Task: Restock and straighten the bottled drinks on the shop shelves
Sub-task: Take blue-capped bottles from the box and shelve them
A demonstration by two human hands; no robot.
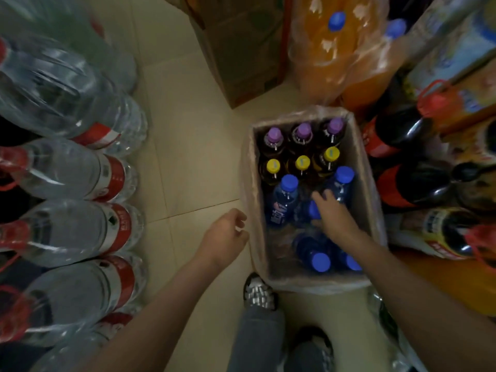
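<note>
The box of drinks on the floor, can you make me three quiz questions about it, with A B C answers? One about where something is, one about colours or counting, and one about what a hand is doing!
1. Where are the purple-capped bottles in the cardboard box?
A. far row
B. near row
C. outside it

2. How many yellow caps show?
A. one
B. three
C. five

3. What is the left hand doing?
A. gripping a bottle
B. holding nothing, beside the box
C. pressing a water jug

Answers: 1 A, they stand in the row farthest from the person. 2 B, three yellow tops sit in one row. 3 B, its fingers hang loosely curled outside the box, while the right hand reaches onto a blue-capped bottle inside.
</note>
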